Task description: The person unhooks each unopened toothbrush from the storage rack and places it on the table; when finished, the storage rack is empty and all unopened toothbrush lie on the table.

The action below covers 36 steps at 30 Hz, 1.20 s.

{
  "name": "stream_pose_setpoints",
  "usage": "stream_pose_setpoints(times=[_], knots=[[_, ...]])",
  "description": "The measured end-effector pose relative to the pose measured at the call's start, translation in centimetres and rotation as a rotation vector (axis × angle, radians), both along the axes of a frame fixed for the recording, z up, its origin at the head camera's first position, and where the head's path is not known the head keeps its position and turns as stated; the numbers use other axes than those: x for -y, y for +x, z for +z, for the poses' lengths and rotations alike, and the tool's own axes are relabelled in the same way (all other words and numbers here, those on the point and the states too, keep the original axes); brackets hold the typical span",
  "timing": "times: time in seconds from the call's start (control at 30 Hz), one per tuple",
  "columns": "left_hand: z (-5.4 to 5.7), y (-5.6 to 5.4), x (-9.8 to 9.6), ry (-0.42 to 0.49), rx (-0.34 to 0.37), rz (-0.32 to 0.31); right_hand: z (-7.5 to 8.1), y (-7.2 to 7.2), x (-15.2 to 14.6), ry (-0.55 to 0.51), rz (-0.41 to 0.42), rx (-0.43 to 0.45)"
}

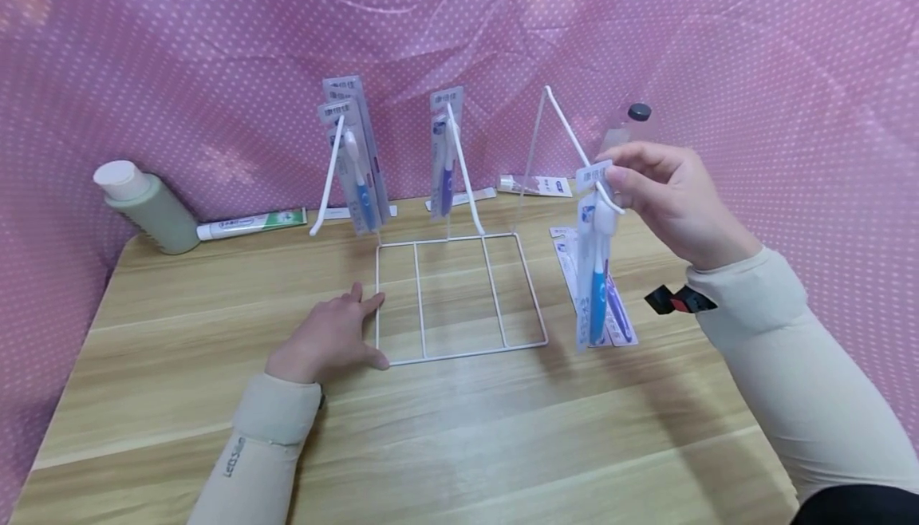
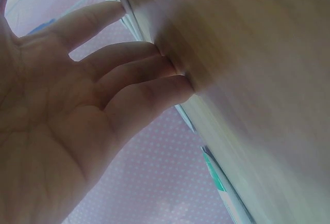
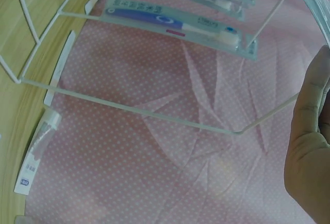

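My right hand (image 1: 664, 198) pinches the top of a packaged toothbrush (image 1: 597, 270) with a blue handle, at the tip of the rack's right hook. The hook's end shows at the card's top; whether it passes through the hole I cannot tell. In the right wrist view the fingers (image 3: 309, 115) sit at the right edge. My left hand (image 1: 330, 333) rests on the table with fingers spread, touching the left side of the white wire rack's base (image 1: 422, 301). In the left wrist view its fingertips (image 2: 180, 85) press the wood. Several packaged toothbrushes (image 1: 359, 166) hang on the left hook; a purple-handled toothbrush (image 1: 447, 166) hangs on the middle one.
Packaged toothbrushes (image 1: 623, 321) lie right of the rack. Along the back edge are a green bottle (image 1: 158, 210), a green-and-white toothpaste tube (image 1: 251, 224), a pink-and-white tube (image 1: 538, 185) and a clear bottle with a black cap (image 1: 639, 112). A pink dotted cloth (image 1: 459, 14) hangs behind.
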State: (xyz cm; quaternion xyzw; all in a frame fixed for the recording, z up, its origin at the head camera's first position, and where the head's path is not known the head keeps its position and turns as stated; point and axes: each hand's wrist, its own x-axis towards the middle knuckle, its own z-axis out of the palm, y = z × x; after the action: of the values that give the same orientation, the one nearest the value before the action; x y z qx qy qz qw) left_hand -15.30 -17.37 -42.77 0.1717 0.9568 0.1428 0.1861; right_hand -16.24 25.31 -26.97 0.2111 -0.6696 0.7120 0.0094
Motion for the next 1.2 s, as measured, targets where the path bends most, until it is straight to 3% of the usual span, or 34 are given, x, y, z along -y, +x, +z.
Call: stream_pose_setpoints(times=[0.27, 0.6, 0.97, 1.07, 1.2], knots=[[-0.1, 0.0, 0.0, -0.006, -0.013, -0.007, 0.0, 1.8, -0.5, -0.005, 0.047, -0.035], [-0.1, 0.0, 0.0, -0.002, 0.000, 0.006, 0.3, 2.8, -1.0, 0.003, 0.080, -0.067], [-0.1, 0.0, -0.1, 0.001, 0.009, 0.021, 0.4, 3.3, -2.0, -0.158, 0.171, -0.096], [0.0, 0.0, -0.1, 0.003, 0.011, 0.019, 0.5, 3.3, -2.5, -0.187, 0.137, -0.087], [0.0, 0.0, 0.0, 0.003, 0.013, 0.023, 0.6, 3.1, -3.8, -0.172, 0.028, -0.055]])
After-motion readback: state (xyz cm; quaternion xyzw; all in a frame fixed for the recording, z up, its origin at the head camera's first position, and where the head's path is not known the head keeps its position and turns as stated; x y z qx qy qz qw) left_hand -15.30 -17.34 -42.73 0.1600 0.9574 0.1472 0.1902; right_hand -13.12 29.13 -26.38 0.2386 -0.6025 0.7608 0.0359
